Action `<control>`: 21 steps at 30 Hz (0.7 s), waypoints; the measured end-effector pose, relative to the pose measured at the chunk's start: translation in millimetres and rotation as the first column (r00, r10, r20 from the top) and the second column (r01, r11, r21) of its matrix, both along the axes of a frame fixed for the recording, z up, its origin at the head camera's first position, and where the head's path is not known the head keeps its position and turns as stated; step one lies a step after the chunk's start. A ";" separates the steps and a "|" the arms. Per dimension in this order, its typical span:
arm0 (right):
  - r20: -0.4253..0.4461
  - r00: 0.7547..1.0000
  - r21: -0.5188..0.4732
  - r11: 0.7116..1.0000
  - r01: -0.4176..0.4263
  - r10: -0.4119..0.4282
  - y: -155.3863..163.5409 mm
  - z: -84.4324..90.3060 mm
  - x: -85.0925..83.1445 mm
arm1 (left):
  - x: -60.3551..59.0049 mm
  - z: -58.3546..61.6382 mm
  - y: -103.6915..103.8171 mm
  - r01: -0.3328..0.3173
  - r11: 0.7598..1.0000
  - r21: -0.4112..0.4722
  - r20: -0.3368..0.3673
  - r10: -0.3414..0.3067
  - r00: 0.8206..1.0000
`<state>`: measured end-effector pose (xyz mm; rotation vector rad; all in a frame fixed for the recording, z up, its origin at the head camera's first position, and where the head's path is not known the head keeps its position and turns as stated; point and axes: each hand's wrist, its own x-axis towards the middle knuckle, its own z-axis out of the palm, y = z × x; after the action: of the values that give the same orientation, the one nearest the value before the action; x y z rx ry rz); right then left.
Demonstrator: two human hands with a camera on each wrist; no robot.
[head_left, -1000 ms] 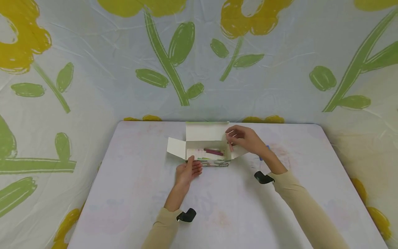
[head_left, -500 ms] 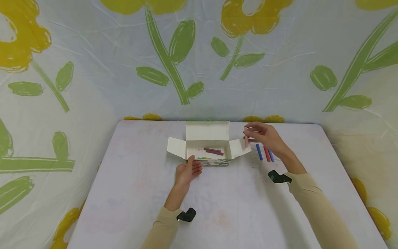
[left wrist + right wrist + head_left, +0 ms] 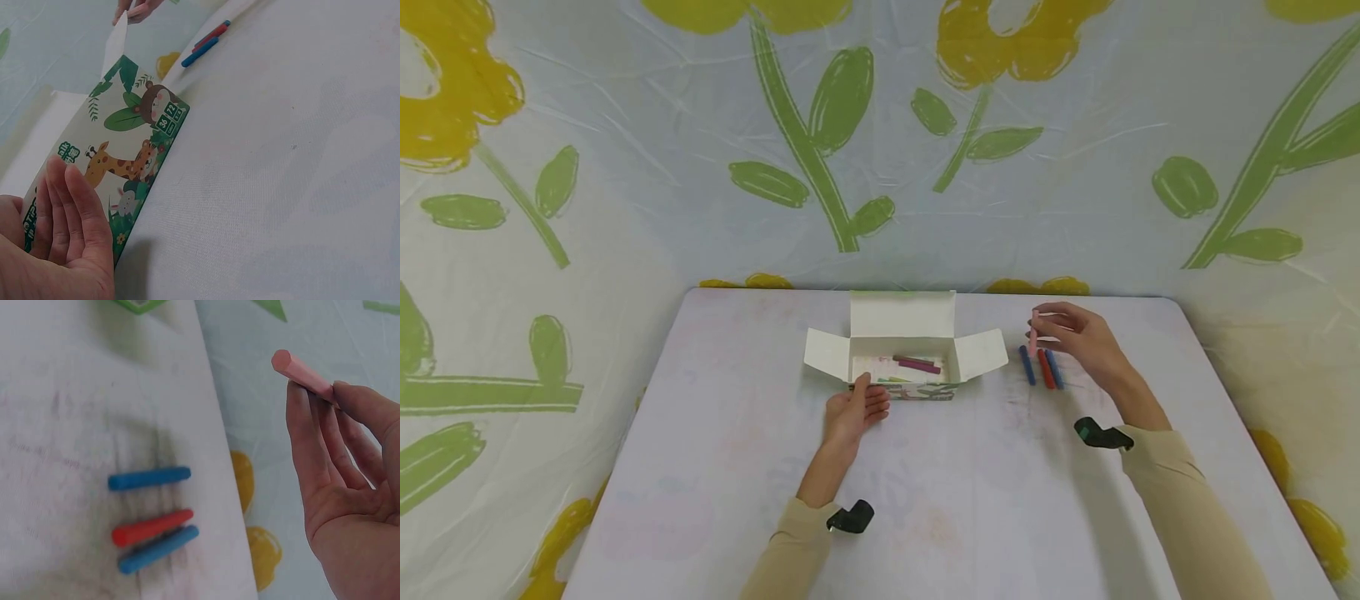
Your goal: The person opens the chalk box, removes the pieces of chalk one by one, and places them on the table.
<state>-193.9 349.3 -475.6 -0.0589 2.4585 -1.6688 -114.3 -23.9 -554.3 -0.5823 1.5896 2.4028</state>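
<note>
An open cardboard box (image 3: 904,350) with jungle animal print (image 3: 128,159) stands mid-table, flaps spread, with several chalk sticks (image 3: 916,364) inside. My left hand (image 3: 853,410) rests against its near side with straight fingers (image 3: 69,212). My right hand (image 3: 1078,337) pinches a pink chalk stick (image 3: 1033,333) (image 3: 303,376) above the table, right of the box. Below it lie two blue sticks (image 3: 1027,365) (image 3: 150,478) and a red stick (image 3: 1045,368) (image 3: 152,527) side by side.
The white table (image 3: 925,483) reaches a flower-print sheet (image 3: 820,150) that hangs behind and drapes both sides. The box's right flap (image 3: 983,353) juts toward the loose sticks.
My right hand lifted a pink stick from the box and carried it right, over the blue and red sticks. The left hand stayed against the box.
</note>
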 end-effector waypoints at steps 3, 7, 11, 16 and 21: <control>0.013 1.000 0.008 1.000 0.019 -0.019 7.4 -6.0 1.2 | -1.0 0.1 -1.3 0.000 1.000 0.002 0.001 0.000 1.000; 0.031 0.999 0.017 0.999 0.028 -0.028 16.6 -14.1 4.6 | -2.7 -0.8 -2.4 0.001 1.000 0.004 0.003 -0.001 1.000; 0.047 0.998 0.060 0.998 0.034 -0.036 23.1 -22.4 7.9 | -5.0 -2.5 -2.9 -0.003 1.000 0.001 0.005 0.003 1.000; 0.052 0.998 0.130 0.991 0.035 -0.042 28.6 -36.9 11.5 | -8.4 -3.3 -3.1 -0.004 1.000 -0.007 0.009 0.004 1.000; 0.007 0.999 0.204 0.978 0.032 -0.034 28.2 -49.6 16.2 | -10.2 -2.9 -4.1 0.003 1.000 -0.013 0.007 -0.003 1.000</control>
<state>-177.7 377.5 -525.2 0.0169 2.6216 -1.4148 -124.5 -28.0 -557.2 -0.5899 1.6033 2.3868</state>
